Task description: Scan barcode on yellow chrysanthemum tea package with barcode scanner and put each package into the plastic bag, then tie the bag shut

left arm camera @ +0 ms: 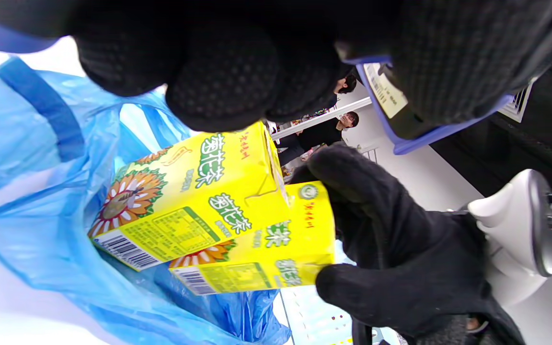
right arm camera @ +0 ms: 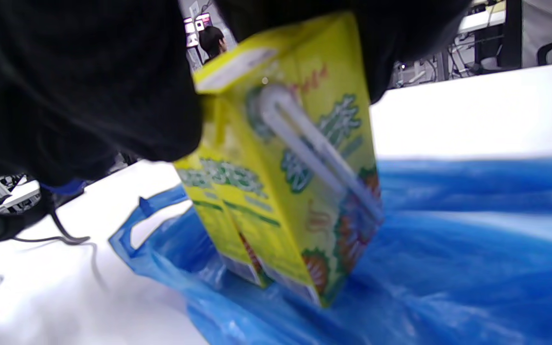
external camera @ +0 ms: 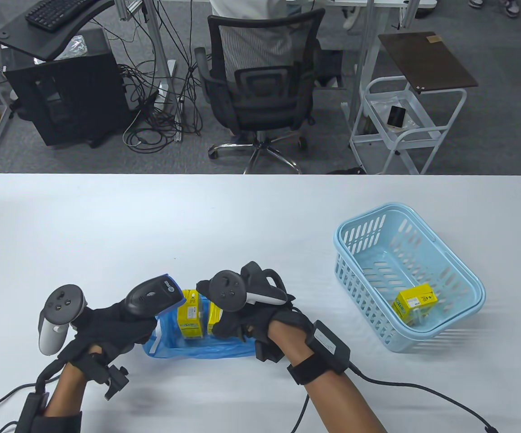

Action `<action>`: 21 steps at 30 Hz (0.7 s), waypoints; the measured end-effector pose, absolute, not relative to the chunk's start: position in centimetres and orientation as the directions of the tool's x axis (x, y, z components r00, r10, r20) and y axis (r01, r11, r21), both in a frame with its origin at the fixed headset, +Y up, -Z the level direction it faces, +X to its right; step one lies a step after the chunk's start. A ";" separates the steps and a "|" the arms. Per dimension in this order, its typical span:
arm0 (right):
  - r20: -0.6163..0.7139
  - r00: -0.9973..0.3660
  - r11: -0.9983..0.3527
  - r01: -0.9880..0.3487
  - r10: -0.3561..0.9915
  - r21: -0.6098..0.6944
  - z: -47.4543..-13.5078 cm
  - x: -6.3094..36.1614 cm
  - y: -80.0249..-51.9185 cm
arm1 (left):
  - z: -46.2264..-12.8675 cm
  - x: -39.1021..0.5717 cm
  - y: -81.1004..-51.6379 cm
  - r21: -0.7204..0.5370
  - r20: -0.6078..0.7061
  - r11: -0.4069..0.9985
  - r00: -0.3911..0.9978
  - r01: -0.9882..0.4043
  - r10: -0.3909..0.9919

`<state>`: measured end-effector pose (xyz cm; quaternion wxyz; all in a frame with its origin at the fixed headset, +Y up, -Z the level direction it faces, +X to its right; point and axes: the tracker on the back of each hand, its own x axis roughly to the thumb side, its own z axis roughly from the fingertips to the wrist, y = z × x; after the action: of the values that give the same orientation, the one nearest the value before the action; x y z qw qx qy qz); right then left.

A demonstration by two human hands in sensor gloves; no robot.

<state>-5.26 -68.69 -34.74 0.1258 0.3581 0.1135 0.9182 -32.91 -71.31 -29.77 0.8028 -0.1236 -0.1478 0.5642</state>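
My left hand [external camera: 116,318] grips the black barcode scanner [external camera: 152,298], its head over the left edge of the blue plastic bag [external camera: 197,349]. One yellow chrysanthemum tea package [external camera: 188,315] stands in the open bag. Right beside it, my right hand [external camera: 235,315] holds a second package [external camera: 214,316] in the bag's mouth. In the left wrist view the two packages [left arm camera: 194,201] [left arm camera: 266,249] lie side by side with barcodes showing, and right-hand fingers [left arm camera: 391,249] pinch the lower one. The right wrist view shows the held package [right arm camera: 304,167] above the bag [right arm camera: 448,268].
A light blue basket [external camera: 459,279] sits at the right of the white table [external camera: 107,225] with one more yellow package [external camera: 416,304] inside. Glove cables trail off the front edge. Beyond the far edge stand an office chair [external camera: 260,90] and a white cart [external camera: 400,126].
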 end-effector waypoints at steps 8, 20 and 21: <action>0.630 -0.713 -0.944 -0.144 0.306 0.296 -35.2 -5.9 -69.4 | -29.8 -33.0 -71.3 -0.361 0.090 0.330 0.320 -0.872 0.943; 0.588 -0.736 -0.923 -0.132 0.335 0.360 -35.7 -5.9 -70.3 | -29.9 -33.1 -71.3 -0.356 0.089 0.329 0.319 -0.875 0.944; 0.588 -0.735 -0.923 -0.135 0.337 0.360 -35.6 -5.9 -70.3 | -29.9 -33.2 -71.3 -0.354 0.088 0.329 0.319 -0.875 0.944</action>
<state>-5.92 -70.31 -35.64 0.1285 0.3405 0.1483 0.9195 -33.17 -71.31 -29.89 0.8028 -0.1214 -0.1408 0.5665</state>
